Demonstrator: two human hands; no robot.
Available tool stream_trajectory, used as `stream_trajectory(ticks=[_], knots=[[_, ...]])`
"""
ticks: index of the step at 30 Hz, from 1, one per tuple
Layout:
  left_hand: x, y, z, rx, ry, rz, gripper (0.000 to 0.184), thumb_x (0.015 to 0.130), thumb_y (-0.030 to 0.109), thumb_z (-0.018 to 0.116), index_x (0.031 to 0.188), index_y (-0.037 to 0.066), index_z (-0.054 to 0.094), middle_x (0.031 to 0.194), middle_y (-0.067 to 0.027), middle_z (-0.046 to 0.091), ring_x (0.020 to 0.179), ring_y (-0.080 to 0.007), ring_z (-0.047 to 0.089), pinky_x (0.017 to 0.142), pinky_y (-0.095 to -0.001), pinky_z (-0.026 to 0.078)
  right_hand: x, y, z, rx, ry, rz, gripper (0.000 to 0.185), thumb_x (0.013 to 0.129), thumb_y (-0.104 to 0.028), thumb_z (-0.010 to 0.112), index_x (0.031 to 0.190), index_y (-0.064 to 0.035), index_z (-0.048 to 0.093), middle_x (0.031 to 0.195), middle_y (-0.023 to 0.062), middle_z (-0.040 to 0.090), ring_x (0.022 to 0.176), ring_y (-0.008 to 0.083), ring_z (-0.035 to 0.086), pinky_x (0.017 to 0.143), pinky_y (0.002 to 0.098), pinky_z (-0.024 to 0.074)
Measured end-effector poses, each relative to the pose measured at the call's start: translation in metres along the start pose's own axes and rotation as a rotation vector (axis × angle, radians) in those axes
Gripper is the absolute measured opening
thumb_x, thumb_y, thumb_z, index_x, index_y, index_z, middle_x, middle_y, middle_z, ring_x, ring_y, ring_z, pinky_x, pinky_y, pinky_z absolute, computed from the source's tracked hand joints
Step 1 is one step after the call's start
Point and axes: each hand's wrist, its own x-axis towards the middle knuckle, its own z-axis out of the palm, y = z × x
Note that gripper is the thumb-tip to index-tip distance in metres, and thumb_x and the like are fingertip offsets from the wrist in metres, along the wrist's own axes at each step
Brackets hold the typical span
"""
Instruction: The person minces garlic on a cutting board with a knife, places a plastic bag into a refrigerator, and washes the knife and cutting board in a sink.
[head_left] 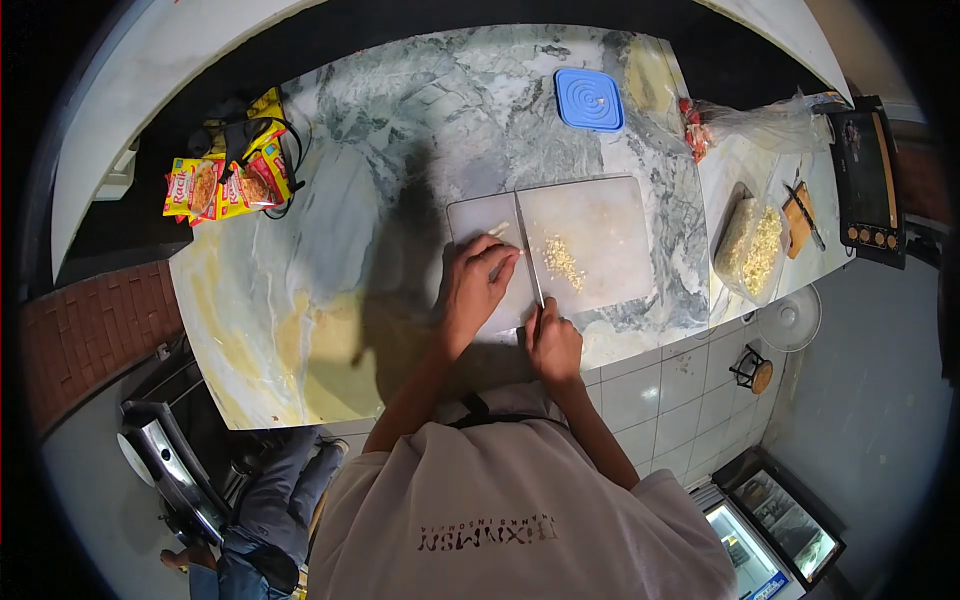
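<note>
A white cutting board [615,215] lies on the marble counter in front of me. My right hand [555,345] is wrapped around the dark handle of a knife [530,255], whose blade points away from me across the board. Just left of the blade, my left hand [475,290] is closed, its fingertips pinching a small pale piece of food at the cutting edge. Finely chopped pale bits [562,262] lie to the right of the blade. A few pale pieces [498,229] rest on the board beyond my left fingers.
A blue square lid [588,100] lies farther back on the marble counter [350,190]. Yellow food packets [225,185] sit at its left end. To the right stand a plastic container of pale chopped food [752,250] and a small wooden board [797,220]. Another person [280,500] is at lower left.
</note>
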Motion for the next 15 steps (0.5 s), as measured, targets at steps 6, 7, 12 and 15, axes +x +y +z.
stream_trajectory(ticks=[6,7,12,15], knots=[[0.0017,0.0024,-0.002,0.003,0.016,0.028,0.008,0.08,0.003,0.068,0.087,0.002,0.068,0.083,-0.0107,0.063,0.074,-0.0293,0.063,0.065,-0.0361,0.049,0.0018,-0.0038,-0.0037,-0.003,-0.047,0.015,0.027,0.09,-0.02,0.051,0.11,-0.0017,0.048,0.066,0.023,0.062,0.062,0.0431,0.063,0.057,0.0535,0.0497],[0.0009,0.0013,-0.0011,-0.007,0.008,0.004,0.008,0.079,0.003,0.068,0.088,0.002,0.068,0.083,-0.0108,0.063,0.074,-0.0294,0.063,0.065,-0.0362,0.049,0.0019,-0.004,-0.0028,-0.025,-0.058,0.02,0.028,0.091,-0.02,0.051,0.11,-0.0011,0.048,0.066,0.0231,0.063,0.063,0.0433,0.063,0.057,0.0533,0.0499],[0.0013,0.0019,-0.0013,0.004,-0.008,-0.015,0.008,0.079,0.002,0.068,0.087,0.001,0.068,0.082,-0.0111,0.063,0.074,-0.0295,0.062,0.065,-0.0362,0.05,0.0049,-0.0045,-0.0077,-0.043,-0.08,0.012,0.028,0.091,-0.019,0.051,0.109,0.0013,0.047,0.069,0.0243,0.063,0.066,0.0441,0.063,0.059,0.0525,0.0502],[0.0001,0.002,-0.0013,-0.01,0.024,0.017,0.008,0.079,0.002,0.068,0.087,0.001,0.068,0.082,-0.0112,0.062,0.073,-0.0296,0.062,0.064,-0.0363,0.049,0.0039,-0.002,-0.0085,0.001,-0.091,0.008,0.027,0.091,-0.018,0.051,0.108,0.0024,0.047,0.07,0.0256,0.062,0.068,0.0446,0.063,0.06,0.0526,0.05]])
